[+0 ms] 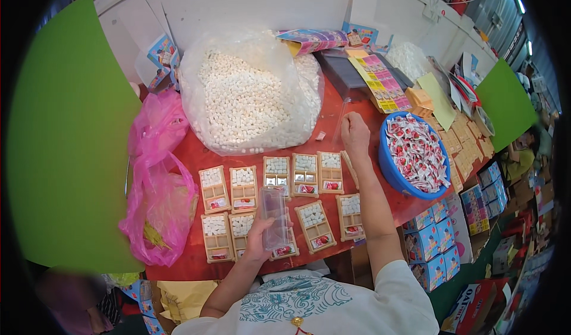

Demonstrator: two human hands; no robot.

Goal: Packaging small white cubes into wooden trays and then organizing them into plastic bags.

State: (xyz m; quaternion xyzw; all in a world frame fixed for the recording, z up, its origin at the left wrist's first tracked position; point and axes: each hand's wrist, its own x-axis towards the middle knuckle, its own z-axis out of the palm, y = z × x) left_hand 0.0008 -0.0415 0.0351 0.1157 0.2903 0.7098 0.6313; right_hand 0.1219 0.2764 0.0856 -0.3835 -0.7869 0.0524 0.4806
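My left hand grips a clear plastic case and holds it over the trays near the front of the table. My right hand is closed, reaching forward to the left of a blue basin. A thin transparent edge shows beside that fist; what the fingers hold cannot be made out. Several beige compartment trays stand in two rows, with small white cubes in one section and a red-and-white packet in another. A tray behind the case also has silvery pieces. The case and my right forearm partly cover some trays.
A large clear bag of white cubes fills the back of the red table. Red-and-white packets heap inside the basin. Pink bags lie left, printed sheets at the back right. Blue boxes are stacked below right.
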